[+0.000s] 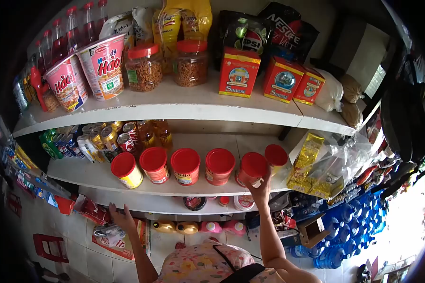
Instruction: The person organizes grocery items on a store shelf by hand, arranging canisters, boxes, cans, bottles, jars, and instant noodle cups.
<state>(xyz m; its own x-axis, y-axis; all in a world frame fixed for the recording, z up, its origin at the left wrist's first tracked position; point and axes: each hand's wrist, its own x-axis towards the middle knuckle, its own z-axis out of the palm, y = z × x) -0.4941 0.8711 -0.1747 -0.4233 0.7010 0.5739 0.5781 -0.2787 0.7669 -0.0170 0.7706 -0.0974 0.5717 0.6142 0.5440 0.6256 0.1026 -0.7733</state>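
Observation:
Along the middle shelf stands a row of several round cans with red plastic lids. My right hand (260, 187) is at the front right of the fifth can (251, 169), its fingers along the side and the thumb low on the front. Just behind and to the right is another red-lidded can (276, 156). To the left are a red can (219, 167) and, at the row's end, a yellow can (127, 171). My left hand (123, 219) hangs lower down with its fingers apart, holding nothing, near a red packet (92, 210).
The upper shelf (174, 106) bears noodle cups (101, 68), lidded jars (144, 68), red boxes (239, 73) and bottles. Drink cans (109, 137) stand at the middle shelf's left. Clear plastic bags (340, 165) hang at right. Blue water bottles (347, 236) stand on the floor.

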